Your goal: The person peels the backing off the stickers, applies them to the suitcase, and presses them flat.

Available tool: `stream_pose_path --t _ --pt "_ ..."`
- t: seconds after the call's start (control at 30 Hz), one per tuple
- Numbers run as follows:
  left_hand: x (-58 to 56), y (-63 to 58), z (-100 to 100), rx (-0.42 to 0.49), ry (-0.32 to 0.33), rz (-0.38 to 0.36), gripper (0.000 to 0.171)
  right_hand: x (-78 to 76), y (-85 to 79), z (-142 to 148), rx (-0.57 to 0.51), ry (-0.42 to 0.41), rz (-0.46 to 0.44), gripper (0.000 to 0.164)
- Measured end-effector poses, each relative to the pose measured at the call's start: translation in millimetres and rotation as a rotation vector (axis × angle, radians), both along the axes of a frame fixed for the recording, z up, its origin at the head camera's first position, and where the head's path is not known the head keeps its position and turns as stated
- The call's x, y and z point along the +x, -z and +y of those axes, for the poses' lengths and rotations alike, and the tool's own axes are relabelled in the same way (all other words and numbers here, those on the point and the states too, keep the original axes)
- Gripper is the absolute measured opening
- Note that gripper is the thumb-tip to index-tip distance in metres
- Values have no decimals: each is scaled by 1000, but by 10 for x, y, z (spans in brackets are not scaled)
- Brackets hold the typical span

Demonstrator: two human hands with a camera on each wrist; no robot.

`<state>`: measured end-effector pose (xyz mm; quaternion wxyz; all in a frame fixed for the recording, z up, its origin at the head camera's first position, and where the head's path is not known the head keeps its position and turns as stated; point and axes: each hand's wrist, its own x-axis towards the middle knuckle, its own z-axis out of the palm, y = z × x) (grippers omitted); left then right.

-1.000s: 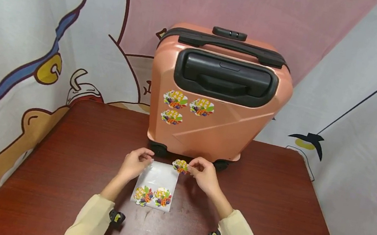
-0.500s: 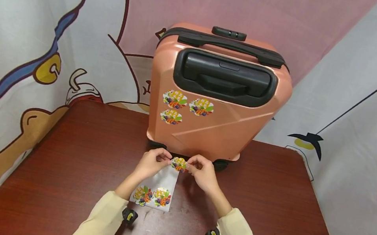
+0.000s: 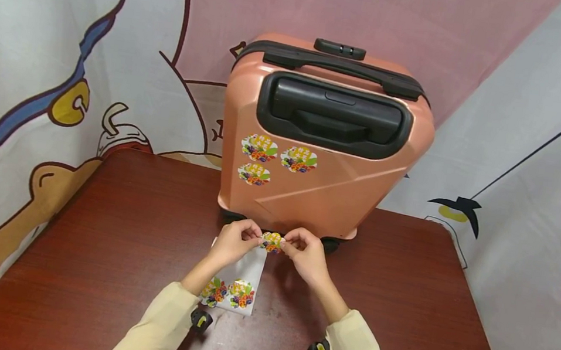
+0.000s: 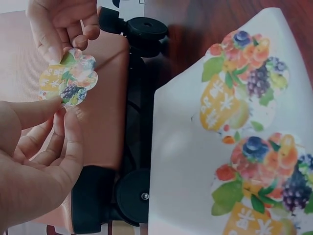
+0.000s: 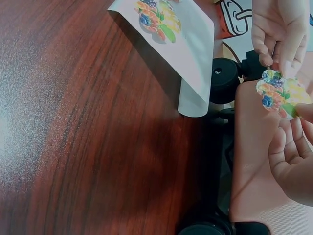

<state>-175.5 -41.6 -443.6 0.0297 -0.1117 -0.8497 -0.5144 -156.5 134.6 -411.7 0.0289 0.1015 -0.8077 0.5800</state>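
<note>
Between the two hands is a fruit-print sticker with a scalloped edge. My left hand pinches its left edge between thumb and fingers, and my right hand pinches the right edge. They hold it just in front of the lower part of a rose-gold suitcase. The left wrist view shows the sticker with its printed side in sight and thumbs at opposite edges. Below the left hand lies a white backing sheet bearing two more fruit stickers; in the right wrist view this sheet has a curled edge.
Three matching stickers are on the suitcase's upper left front, under its black handle recess. Black wheels stand on the brown wooden table. A cartoon-printed cloth hangs behind and at the sides.
My left hand has moved right from the backing sheet and taken the sticker's left edge. The right hand keeps its pinch on the other side, almost in place.
</note>
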Motion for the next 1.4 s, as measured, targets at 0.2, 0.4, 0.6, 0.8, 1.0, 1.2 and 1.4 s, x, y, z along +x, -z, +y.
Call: stream_pose_path --t 0.2,0.4,0.6,0.8,1.0,1.2,1.4 --pt "-26 -68 29 29 -1 13 9 -4 -49 -1 20 27 30 10" --pt "-49 -145 74 60 -27 49 8 -20 -137 -10 51 55 102 9" --pt "-61 -253 146 91 -91 115 7 -37 -241 -41 45 108 166 9" --pt "-65 -327 228 124 -170 190 9 -42 -316 -87 44 177 201 11" --pt "-81 -317 297 170 -223 236 10 -38 -345 -127 35 227 219 15" --pt "-102 -279 348 177 -262 312 11 -183 -114 -97 64 286 289 18" --pt "-107 -253 393 186 -306 340 13 -247 -15 -138 101 371 369 19"
